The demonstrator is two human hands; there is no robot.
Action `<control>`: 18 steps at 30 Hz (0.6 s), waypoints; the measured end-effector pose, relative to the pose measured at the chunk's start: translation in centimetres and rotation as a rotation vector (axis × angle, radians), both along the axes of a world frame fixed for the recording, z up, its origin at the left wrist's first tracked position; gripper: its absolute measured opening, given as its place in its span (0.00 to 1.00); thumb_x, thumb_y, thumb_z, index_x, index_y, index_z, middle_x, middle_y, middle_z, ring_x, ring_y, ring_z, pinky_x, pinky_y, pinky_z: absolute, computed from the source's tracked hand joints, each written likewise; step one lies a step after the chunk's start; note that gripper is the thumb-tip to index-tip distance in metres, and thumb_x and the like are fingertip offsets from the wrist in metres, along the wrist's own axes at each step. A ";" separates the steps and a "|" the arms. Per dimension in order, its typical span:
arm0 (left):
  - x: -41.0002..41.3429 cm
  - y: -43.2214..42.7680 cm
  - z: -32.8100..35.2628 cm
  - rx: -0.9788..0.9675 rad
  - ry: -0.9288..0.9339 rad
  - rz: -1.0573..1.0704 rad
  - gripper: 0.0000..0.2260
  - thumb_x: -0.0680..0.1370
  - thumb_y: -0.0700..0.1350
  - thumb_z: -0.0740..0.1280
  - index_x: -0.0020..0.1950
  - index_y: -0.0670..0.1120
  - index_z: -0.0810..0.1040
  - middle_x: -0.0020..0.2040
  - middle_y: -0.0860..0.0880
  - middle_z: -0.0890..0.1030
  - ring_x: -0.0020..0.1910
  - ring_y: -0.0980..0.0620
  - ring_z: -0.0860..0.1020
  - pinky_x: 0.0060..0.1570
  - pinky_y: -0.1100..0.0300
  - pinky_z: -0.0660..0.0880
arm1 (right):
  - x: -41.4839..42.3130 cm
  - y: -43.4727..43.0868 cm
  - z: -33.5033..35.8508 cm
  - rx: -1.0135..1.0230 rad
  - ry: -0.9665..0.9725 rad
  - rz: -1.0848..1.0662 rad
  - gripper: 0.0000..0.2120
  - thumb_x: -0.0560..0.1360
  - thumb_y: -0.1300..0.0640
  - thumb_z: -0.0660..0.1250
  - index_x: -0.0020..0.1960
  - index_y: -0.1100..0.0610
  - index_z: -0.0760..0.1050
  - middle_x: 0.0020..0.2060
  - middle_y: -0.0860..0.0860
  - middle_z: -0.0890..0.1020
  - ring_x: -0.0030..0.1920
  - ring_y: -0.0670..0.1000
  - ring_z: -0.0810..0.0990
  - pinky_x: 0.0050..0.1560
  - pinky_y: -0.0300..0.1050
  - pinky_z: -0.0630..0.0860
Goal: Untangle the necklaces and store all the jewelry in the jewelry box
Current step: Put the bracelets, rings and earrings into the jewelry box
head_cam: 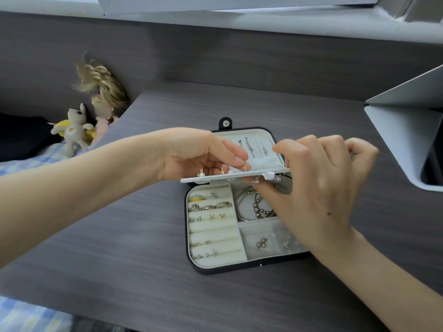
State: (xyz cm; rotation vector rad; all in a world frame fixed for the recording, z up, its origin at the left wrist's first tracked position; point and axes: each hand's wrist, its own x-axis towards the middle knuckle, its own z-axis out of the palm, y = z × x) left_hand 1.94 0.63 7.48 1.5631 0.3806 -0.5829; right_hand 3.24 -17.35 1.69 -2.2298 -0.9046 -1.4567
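A dark jewelry box (191, 262) lies open on the dark wooden desk (119, 248). Its cream ring rolls (211, 226) hold several rings and stud earrings. Bangles and a bead bracelet (254, 207) lie in the upper right compartment, small earrings (261, 244) in the lower one. A white earring panel (223, 178) is lifted level over the box. My left hand (199, 154) pinches a small gold earring (244, 165) at the panel's top. My right hand (311, 178) holds the panel's right end between thumb and fingers. Thin necklaces (250, 146) hang in the lid.
Two soft dolls (96, 111) lean against the back wall at the left, beside a checked blue bedsheet (31, 161). A grey stand or open device (407, 140) occupies the right of the desk. A white ledge (239, 20) runs overhead at the back.
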 end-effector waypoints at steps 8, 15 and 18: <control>-0.3 -0.3 0.2 0.052 -0.007 0.002 0.07 0.70 0.33 0.69 0.41 0.45 0.79 0.29 0.52 0.80 0.29 0.58 0.72 0.32 0.69 0.71 | 0.0 0.0 0.0 0.006 0.003 0.001 0.19 0.70 0.44 0.73 0.48 0.55 0.69 0.34 0.50 0.75 0.38 0.51 0.67 0.46 0.50 0.59; -0.6 0.0 -0.2 0.062 -0.081 -0.016 0.08 0.62 0.37 0.73 0.40 0.45 0.81 0.32 0.50 0.81 0.31 0.56 0.75 0.37 0.65 0.73 | 0.0 0.1 -0.1 0.015 -0.008 -0.006 0.19 0.69 0.45 0.73 0.48 0.55 0.69 0.34 0.50 0.75 0.38 0.51 0.67 0.46 0.50 0.60; -0.8 0.1 -0.2 0.091 -0.127 -0.047 0.06 0.70 0.34 0.70 0.41 0.44 0.81 0.33 0.51 0.82 0.30 0.58 0.77 0.34 0.68 0.74 | 0.0 0.1 -0.1 0.014 -0.011 -0.003 0.19 0.69 0.46 0.74 0.48 0.55 0.69 0.34 0.50 0.76 0.38 0.51 0.67 0.46 0.50 0.59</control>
